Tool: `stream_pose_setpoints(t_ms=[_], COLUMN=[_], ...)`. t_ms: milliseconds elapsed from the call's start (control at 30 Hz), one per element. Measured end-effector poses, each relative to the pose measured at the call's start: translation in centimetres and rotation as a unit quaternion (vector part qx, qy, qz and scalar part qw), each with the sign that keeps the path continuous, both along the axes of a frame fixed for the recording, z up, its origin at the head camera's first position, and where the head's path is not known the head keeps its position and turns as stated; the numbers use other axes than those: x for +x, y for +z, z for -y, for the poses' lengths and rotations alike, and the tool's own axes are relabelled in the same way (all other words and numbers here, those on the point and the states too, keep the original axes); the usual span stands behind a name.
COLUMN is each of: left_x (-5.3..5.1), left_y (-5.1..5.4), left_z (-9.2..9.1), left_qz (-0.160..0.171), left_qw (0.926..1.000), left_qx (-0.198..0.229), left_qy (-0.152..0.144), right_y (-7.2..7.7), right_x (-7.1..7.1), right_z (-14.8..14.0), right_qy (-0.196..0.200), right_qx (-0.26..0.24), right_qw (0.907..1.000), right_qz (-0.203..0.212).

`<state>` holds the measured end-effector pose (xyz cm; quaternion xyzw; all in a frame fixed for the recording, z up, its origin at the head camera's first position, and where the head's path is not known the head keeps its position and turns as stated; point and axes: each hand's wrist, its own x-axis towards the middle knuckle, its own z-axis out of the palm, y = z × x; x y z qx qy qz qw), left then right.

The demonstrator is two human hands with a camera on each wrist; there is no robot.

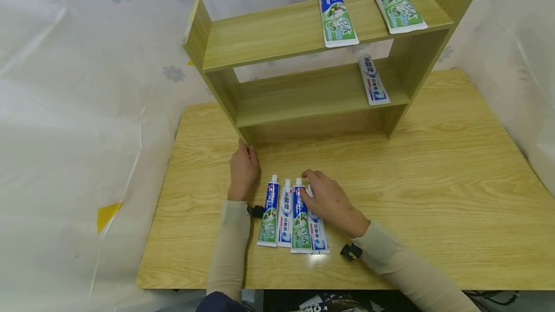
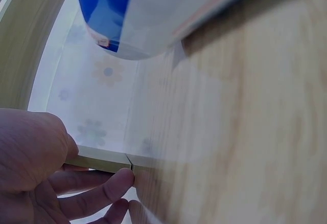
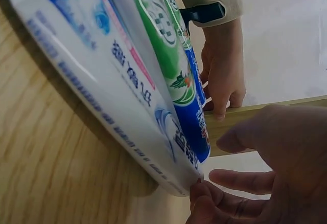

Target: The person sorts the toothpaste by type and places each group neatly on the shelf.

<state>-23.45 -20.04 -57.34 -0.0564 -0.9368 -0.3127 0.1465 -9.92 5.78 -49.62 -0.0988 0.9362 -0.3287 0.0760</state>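
My left hand (image 1: 244, 170) grips the lower front of the left side panel of a wooden shelf (image 1: 277, 102); the left wrist view shows fingers and thumb on either side of a panel edge. My right hand (image 1: 330, 201) reaches over the cap end of the rightmost white toothpaste tube (image 1: 319, 236). In the right wrist view its thumb and forefinger are spread, and other fingertips touch that tube's end. To the left lie a blue-green toothpaste tube (image 1: 300, 220), a white one (image 1: 285, 220) and another blue-green one (image 1: 269, 215), side by side, caps toward the shelf.
Two blue-green toothpaste tubes (image 1: 339, 16) (image 1: 398, 1) lie on the shelf's upper board. A white toothpaste tube (image 1: 373, 81) lies on the lower board at the right. The wooden table (image 1: 455, 196) meets a papered wall (image 1: 143, 23) behind.
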Motion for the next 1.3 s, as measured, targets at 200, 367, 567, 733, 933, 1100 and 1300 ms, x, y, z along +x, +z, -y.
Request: stream_pose_setpoints(t_ms=[200,367,567,733,933,1100,1300], left_x=[1.0,0.4,-0.9,-0.8,0.1,-0.1,1.3], left_y=[1.3,0.1,-2.0,-2.1,-0.6,-0.9,2.1], left_z=[-0.3,0.2,1.0,1.2,0.8,0.5,-0.6], left_qz=[-0.025,-0.011,-0.002,-0.01,-0.008,0.004,-0.014], left_qw=[0.9997,0.9999,0.9995,0.9994,0.9999,0.9999,0.9998], left_qx=[-0.002,-0.002,-0.028,-0.032,-0.006,0.009,0.009], left_qy=[-0.003,0.003,0.01,0.01,0.008,0.007,-0.014], right_y=[-0.6,-0.9,-1.0,-0.8,-0.3,-0.4,-0.5], right_x=[0.6,1.4,2.5,3.3,3.7,3.9,4.1], right_z=[-0.2,-0.4,-0.7,-0.7,-0.5,-0.6,-0.8], right_qy=[-0.006,-0.005,0.002,0.016,0.029,0.032,0.03], right_qx=[0.013,0.024,0.044,0.055,0.091,0.127,0.124], right_qw=[0.9998,0.9994,0.9984,0.9962,0.9927,0.9889,0.9901], right_qz=[0.016,0.025,0.036,0.065,0.074,0.07,0.059])
